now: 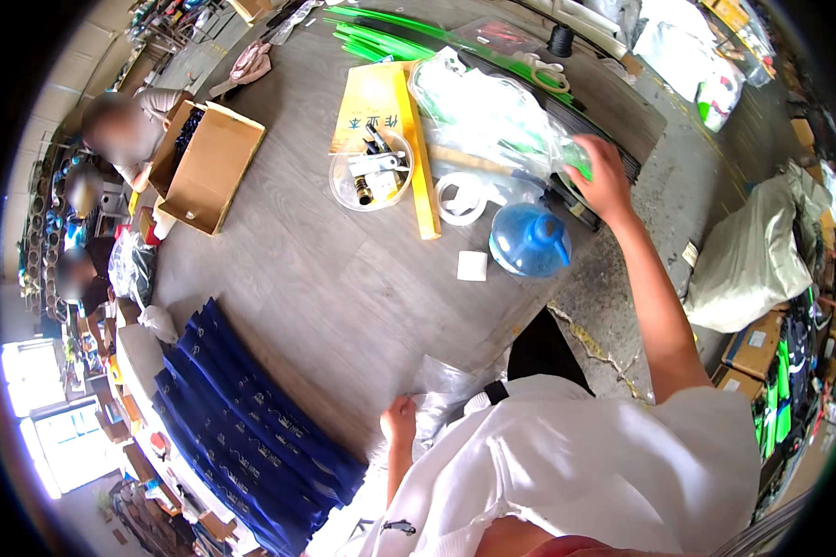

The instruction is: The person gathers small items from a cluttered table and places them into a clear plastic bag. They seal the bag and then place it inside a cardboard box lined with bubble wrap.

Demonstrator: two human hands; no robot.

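My right hand reaches over the table's right side, at the edge of a pile of clear plastic bags with green showing through. Its thumb and fingers are apart, with a small green piece between them; I cannot tell whether they touch it. Close to my body, my left hand is closed on a crumpled clear plastic bag. Left of it lies a row of dark blue, white-printed flat pieces, overlapping each other.
Near the right hand are a blue water jug, a tape roll, a tub of tools, a yellow envelope and long green strips. A person handles an open cardboard box at the far left. A white sack stands right.
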